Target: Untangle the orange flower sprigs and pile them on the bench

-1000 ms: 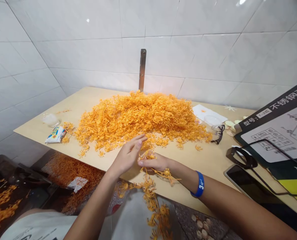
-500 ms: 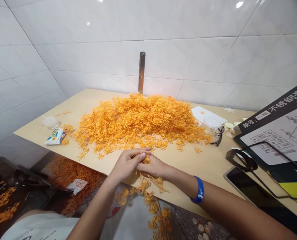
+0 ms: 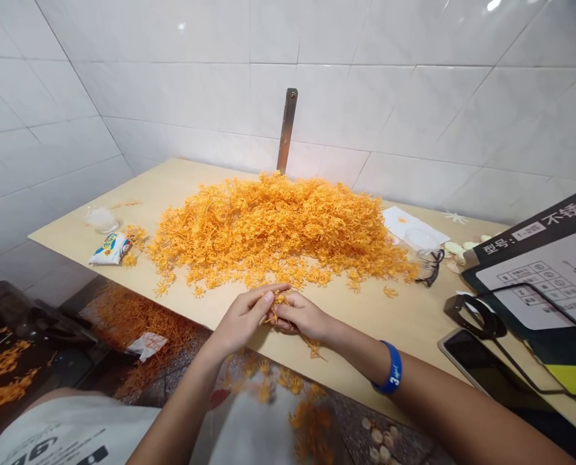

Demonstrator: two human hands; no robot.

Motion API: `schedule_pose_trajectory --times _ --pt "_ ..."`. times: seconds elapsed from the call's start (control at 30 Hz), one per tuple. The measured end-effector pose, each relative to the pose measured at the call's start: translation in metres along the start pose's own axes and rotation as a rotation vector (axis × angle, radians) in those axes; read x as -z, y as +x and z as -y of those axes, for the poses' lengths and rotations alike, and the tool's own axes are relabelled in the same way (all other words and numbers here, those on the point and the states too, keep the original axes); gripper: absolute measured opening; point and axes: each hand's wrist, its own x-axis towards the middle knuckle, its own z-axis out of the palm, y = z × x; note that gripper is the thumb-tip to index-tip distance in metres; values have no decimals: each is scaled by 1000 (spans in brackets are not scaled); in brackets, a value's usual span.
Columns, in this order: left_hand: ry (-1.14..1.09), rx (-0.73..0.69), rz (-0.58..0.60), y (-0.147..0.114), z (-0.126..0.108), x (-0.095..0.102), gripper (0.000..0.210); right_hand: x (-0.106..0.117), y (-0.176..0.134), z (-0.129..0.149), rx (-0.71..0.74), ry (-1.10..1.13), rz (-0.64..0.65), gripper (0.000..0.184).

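Note:
Close together at the table's front edge, my two hands grip small orange plastic flowers. My left hand pinches them with the thumb laid across. Curled fingers of my right hand hold the same bunch, and a thin orange stem pokes out below its palm. Beneath the hands, a strand of orange flowers hangs below the table edge, blurred. Just beyond my fingertips rises a big heap of orange plastic flowers. How the held pieces join is hidden by my fingers.
On the tan table lie a white-and-blue packet, a clear cup, eyeglasses and a phone. A printed box stands at right. More orange pieces lie below on the left.
My right hand's fingers have curled in more around the flowers, with its thumb against the left hand's. The hanging strand has swung and blurred. The whole view has shifted slightly.

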Motion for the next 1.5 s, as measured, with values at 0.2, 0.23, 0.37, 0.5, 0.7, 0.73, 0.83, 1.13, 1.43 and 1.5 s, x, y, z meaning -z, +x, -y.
schedule_pose_trajectory --times 0.2,0.23,0.37,0.5,0.7,0.73,0.83,1.13,1.43,1.5 --pt "31 -76 184 8 0 2 42 -3 3 2 -84 8 -80 42" --pt "20 -89 166 9 1 1 40 -3 3 2 -83 0 -89 40" --pt "-58 -122 83 10 6 -2 34 -3 2 -2 -53 -59 -134 34" --pt "-277 -11 71 8 7 -8 36 -1 0 -7 74 -90 -129 34" --pt "-320 49 15 13 10 -14 42 1 0 -2 15 -140 -47 50" --pt "-322 59 3 14 11 -15 42 1 0 -1 17 -148 -47 52" --pt "-438 63 -146 16 16 -17 37 -1 -3 1 75 -208 0 55" --pt "28 -85 -495 23 -10 3 30 8 -5 3 21 18 50 48" --pt "415 -219 -489 12 -6 -2 38 4 -1 14 256 290 -275 34" --pt "261 -158 -527 -1 -6 -17 34 -1 -1 19 346 260 -407 32"
